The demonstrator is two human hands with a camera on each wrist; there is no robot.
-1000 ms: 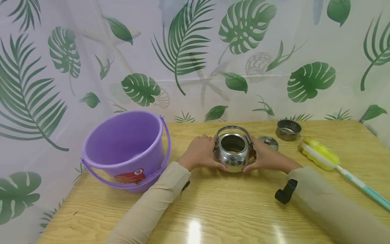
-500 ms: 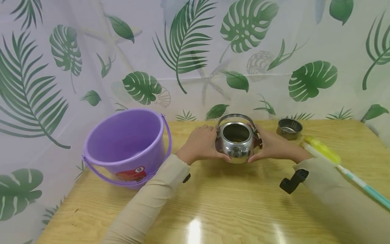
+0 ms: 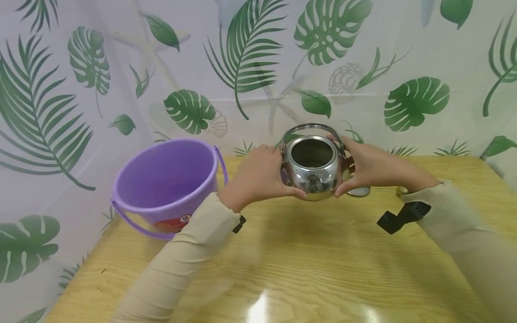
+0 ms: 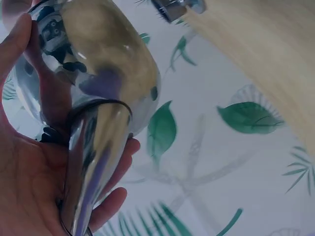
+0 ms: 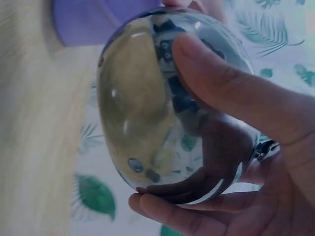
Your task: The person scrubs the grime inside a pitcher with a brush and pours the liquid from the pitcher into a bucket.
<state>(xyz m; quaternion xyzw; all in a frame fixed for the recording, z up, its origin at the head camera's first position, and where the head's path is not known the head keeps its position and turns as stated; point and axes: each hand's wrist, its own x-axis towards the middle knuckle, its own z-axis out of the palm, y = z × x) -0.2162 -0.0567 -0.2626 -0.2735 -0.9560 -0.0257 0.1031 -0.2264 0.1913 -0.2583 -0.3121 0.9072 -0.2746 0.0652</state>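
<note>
A shiny steel teapot [image 3: 314,177] without its lid is held in the air above the table, its mouth facing up and its hoop handle standing. My left hand [image 3: 260,177] grips one side, thumb on the front. In the left wrist view the spout [image 4: 98,157] lies against that palm. On the other side my right hand [image 3: 377,166] holds the teapot, thumb in front and fingers behind, as the right wrist view also shows. The inside of the teapot is dark. A metal lid [image 3: 359,192] lies on the table, partly hidden by the right hand.
A purple bucket [image 3: 206,190] with its handle down stands at the left of the wooden table [image 3: 307,264]. Behind the right wrist a bit of the yellow brush [image 3: 401,191] shows. A leaf-patterned sheet [image 3: 250,107] hangs at the table's back edge.
Both hands have lifted the teapot off the table, up in the view and closer to the camera. The right arm now covers the metal strainer and most of the brush.
</note>
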